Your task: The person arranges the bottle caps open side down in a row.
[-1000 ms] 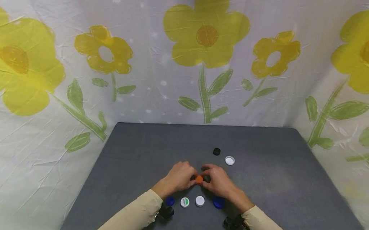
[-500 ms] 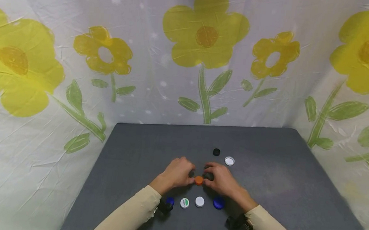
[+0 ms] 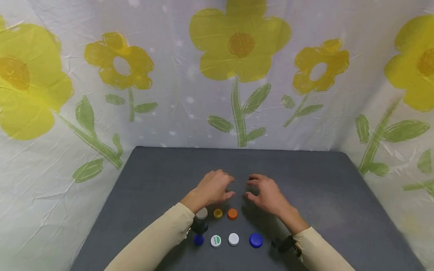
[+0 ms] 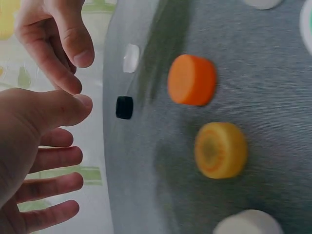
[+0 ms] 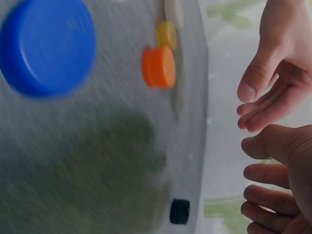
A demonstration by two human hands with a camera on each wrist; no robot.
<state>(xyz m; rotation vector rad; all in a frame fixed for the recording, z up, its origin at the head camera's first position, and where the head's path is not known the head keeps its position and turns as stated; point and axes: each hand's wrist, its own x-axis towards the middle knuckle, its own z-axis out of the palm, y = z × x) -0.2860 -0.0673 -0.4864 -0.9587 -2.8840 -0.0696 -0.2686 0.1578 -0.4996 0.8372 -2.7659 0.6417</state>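
Note:
My left hand [image 3: 214,187] hovers over the table with its fingers loosely spread, holding nothing. Facing it, my right hand [image 3: 268,194] is also bare, fingers relaxed and apart. Nearer to me than both hands lies an orange bottle cap [image 3: 232,214], at the right end of a row with a yellow cap [image 3: 217,213] and an off-white cap [image 3: 202,213]. In the left wrist view a black cap [image 4: 124,107] and a white lid [image 4: 131,58] lie farther off; in the head view the right hand hides them.
A nearer row holds a dark blue cap [image 3: 198,239], a white cap with green print [image 3: 215,241], a plain white cap [image 3: 233,239] and a larger blue cap [image 3: 256,240]. The grey table [image 3: 168,170] ends at a flowered curtain [image 3: 184,65].
Both hands have let go of the orange cap, which stays on the table. They have moved away from me and apart, uncovering the yellow and off-white caps and covering the black cap and white lid.

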